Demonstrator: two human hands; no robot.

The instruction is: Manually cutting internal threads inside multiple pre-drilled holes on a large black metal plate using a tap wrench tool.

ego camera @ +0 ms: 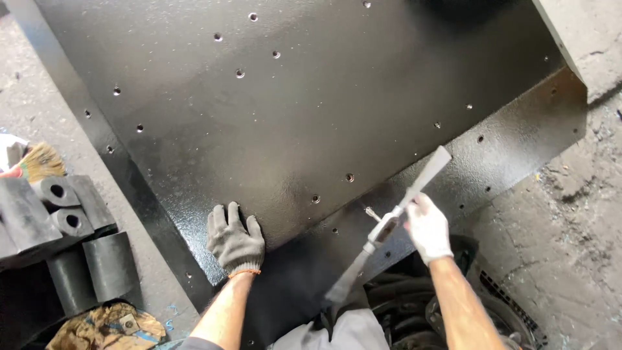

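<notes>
At the far left edge I see a paintbrush (40, 162) with pale bristles lying just above a cluster of black rubber cylinders (71, 220), some showing a round bore through the end. Below them, at the bottom left corner, sits a crumpled brown rag (107, 327) on the concrete floor (570, 253).

Moving right, the big black metal panel (311, 110) fills most of the view, tilted across the floor, glossy and dotted with small drilled holes. Its lower part bends into a flange that runs toward the right corner.

My left hand (234, 241), in a grey knit glove, lies flat and spread wide on the panel near its lower left corner, fingers pointing up the sheet, holding nothing, just pressing on the painted surface.

Further right, my right hand (427, 228), in a white glove, is closed around the middle of a T-handle tap wrench (395, 217), whose long bar runs diagonally from lower left to upper right. The tool sits over the flange near the panel's lower edge, and a short bright tap (371, 212) sticks out from its centre toward a hole in the flange; I cannot tell whether the tip is in the hole.

Below the right forearm, dark rubber tyres (414, 317) show past the panel's edge.
</notes>
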